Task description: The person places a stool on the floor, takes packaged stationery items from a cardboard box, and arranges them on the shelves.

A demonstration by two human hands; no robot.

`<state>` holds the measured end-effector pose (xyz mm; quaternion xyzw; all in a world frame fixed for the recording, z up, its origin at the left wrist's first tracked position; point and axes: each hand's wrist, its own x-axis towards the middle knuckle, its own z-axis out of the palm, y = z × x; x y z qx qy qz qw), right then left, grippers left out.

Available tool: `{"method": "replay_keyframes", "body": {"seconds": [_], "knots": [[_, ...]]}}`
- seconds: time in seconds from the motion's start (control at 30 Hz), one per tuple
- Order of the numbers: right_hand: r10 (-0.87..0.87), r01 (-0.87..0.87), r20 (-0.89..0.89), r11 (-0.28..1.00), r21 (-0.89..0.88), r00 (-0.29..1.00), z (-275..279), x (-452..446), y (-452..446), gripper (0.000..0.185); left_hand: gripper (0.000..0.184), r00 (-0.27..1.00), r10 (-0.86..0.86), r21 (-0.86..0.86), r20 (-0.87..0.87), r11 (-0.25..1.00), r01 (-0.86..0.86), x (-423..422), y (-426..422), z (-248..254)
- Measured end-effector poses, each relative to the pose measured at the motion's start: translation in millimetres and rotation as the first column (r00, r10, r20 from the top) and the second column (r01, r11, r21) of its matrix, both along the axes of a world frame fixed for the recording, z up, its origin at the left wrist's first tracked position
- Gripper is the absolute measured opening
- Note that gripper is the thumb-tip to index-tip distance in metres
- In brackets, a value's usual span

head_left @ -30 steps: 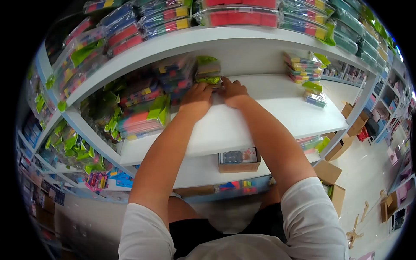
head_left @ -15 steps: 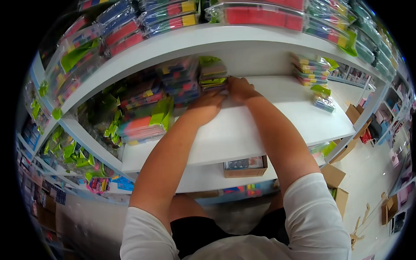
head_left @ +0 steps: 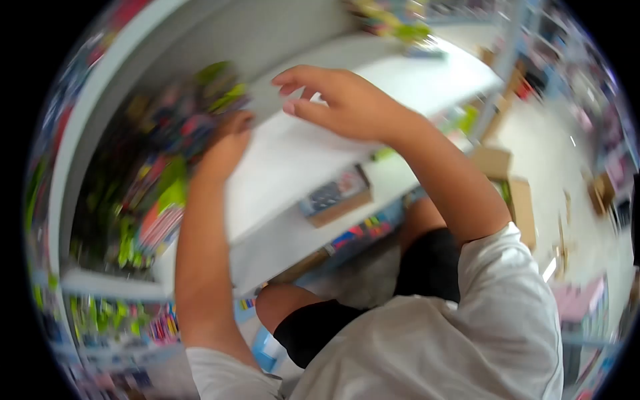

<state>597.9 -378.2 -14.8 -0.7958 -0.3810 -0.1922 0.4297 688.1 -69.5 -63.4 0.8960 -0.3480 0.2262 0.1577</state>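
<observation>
My right hand point(head_left: 343, 103) hangs over the white shelf board point(head_left: 287, 160), its thumb and fingers apart and holding nothing. At the near end of the stacked goods, my left hand point(head_left: 230, 143) is beside a small stack of packets point(head_left: 223, 90) with bright green tops. Motion blurs its fingers, so whether they grip a packet cannot be made out. Left of that hand, more colourful plastic-wrapped packets point(head_left: 163, 123) fill the shelf. A striped pack with a green flap point(head_left: 163, 213) lies closer to the front edge.
Another stack of packets point(head_left: 383, 17) stands at the shelf's far end, with a green-topped packet point(head_left: 423, 43) next to it. On the lower shelf is a cardboard box point(head_left: 337, 197). An opened carton point(head_left: 510, 183) sits on the floor to the right, past the shelf post point(head_left: 500, 87).
My view has turned and swung right, so the shelf looks tilted. My right hand has come away from the small stack and opened. My left hand stays near that stack.
</observation>
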Motion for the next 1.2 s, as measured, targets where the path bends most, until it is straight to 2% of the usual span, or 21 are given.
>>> {"method": "replay_keyframes", "body": {"seconds": [0.03,0.1,0.17,0.2,0.23,0.27,0.33,0.4,0.43,0.5,0.53,0.57,0.6,0.63,0.67,0.73,0.77,0.87,0.93,1.07,1.2], "knots": [[0.017,-0.035,0.18,0.994,0.099,0.983,-22.3,-33.0,-29.6,0.032,0.027,1.0,0.014,0.042,0.006,0.999,-0.014,5.9,2.9,-1.3],[-0.21,0.193,0.401,0.978,0.082,0.892,-82.2,-83.3,-99.9,0.017,0.026,0.999,0.038,0.04,-0.039,0.999,-0.036,-5.6,-5.7,7.5],[-0.554,0.544,0.015,0.821,0.173,0.832,-169.9,-136.9,-166.0,0.02,0.028,0.985,0.04,0.007,-0.169,0.999,-0.039,-20.7,-19.8,15.8],[-0.645,0.719,-0.327,0.659,0.22,0.691,-218.1,-162.6,-198.5,0.018,0.029,0.956,0.061,-0.04,-0.288,0.996,-0.076,-33.2,-29.6,21.6],[-0.753,0.865,-0.464,0.497,0.063,0.466,-263.8,-194.1,-237.3,0.017,0.03,0.949,0.072,-0.03,-0.308,0.996,-0.086,-47.7,-41.4,28.4],[-0.848,0.934,-0.448,0.351,-0.069,0.285,-312.8,-223.8,-272.6,0.018,0.028,0.947,0.084,-0.011,-0.31,0.996,-0.092,-64.4,-55.9,37.7],[-0.823,0.967,-0.567,0.174,-0.187,0.038,-395.9,-280.4,-319.7,0.023,0.026,0.966,0.016,0.032,-0.259,0.999,-0.008,-84.3,-70.5,45.7],[-0.808,0.919,-0.579,0.141,-0.369,-0.109,-445.8,-314.3,-341.8,0.028,0.024,0.998,-0.053,0.129,-0.015,0.99,0.055,-102.2,-83.2,50.2],[-0.799,0.917,-0.588,0.13,-0.376,-0.128,-467.2,-318.2,-348.6,0.028,0.024,0.997,-0.07,0.141,-0.025,0.987,0.073,-114.7,-93.8,47.2],[-0.513,0.899,-0.844,0.28,-0.336,-0.156,-503.4,-311.1,-364.6,0.031,0.02,0.978,-0.167,0.151,0.124,0.977,0.148,-147.0,-119.7,38.3],[-0.431,0.925,-0.893,0.272,-0.265,-0.129,-510.9,-296.7,-361.0,0.028,0.02,0.955,-0.287,0.093,0.079,0.956,0.28,-163.3,-132.8,27.3],[-0.486,0.932,-0.864,0.237,-0.276,-0.133,-515.6,-288.3,-355.8,0.031,0.02,0.916,-0.4,0.025,0.031,0.916,0.4,-181.1,-145.3,10.3],[-0.291,0.952,-0.955,0.275,-0.134,-0.051,-521.5,-273.2,-354.1,0.035,0.025,0.856,-0.516,-0.055,-0.037,0.856,0.514,-194.8,-155.8,-9.8],[-0.081,0.959,-0.996,0.284,0.012,0.037,-526.6,-257.3,-355.5,0.041,0.024,0.845,-0.535,0.046,-0.007,0.844,0.535,-206.8,-162.0,-28.5],[-0.073,0.957,-0.997,0.289,0.012,0.035,-536.3,-241.2,-352.5,0.041,0.02,0.866,-0.498,0.081,-0.043,0.862,0.5,-224.4,-174.5,-45.8],[0.274,0.993,-0.961,-0.117,-0.011,0.021,-557.8,-205.8,-343.7,0.056,0.017,0.882,-0.426,-0.008,-0.199,0.901,0.434,-246.9,-183.9,-94.2],[0.319,0.988,-0.946,-0.152,0.006,0.055,-558.4,-192.7,-340.6,0.056,0.013,0.884,-0.386,-0.099,-0.265,0.923,0.373,-255.7,-183.6,-118.6],[0.309,0.985,-0.951,-0.169,-0.033,0.021,-568.8,-155.3,-333.5,0.055,0.01,0.901,-0.188,0.019,-0.391,0.977,0.212,-288.0,-179.7,-140.6],[0.338,0.974,-0.941,-0.223,-0.049,0.03,-566.6,-137.9,-331.4,0.058,0.017,0.857,-0.118,-0.07,-0.501,0.993,0.096,-303.4,-147.5,-172.7],[0.31,0.977,-0.95,-0.186,-0.103,-0.042,-561.1,-109.6,-328.6,0.062,0.017,0.836,0.031,-0.02,-0.548,0.999,-0.05,-317.6,-119.3,-183.3],[0.414,0.942,-0.907,-0.268,-0.2,-0.075,-559.4,-94.9,-327.1,0.054,0.015,0.786,0.142,0.015,-0.602,0.986,-0.166,-317.5,-110.5,-187.1]]}}
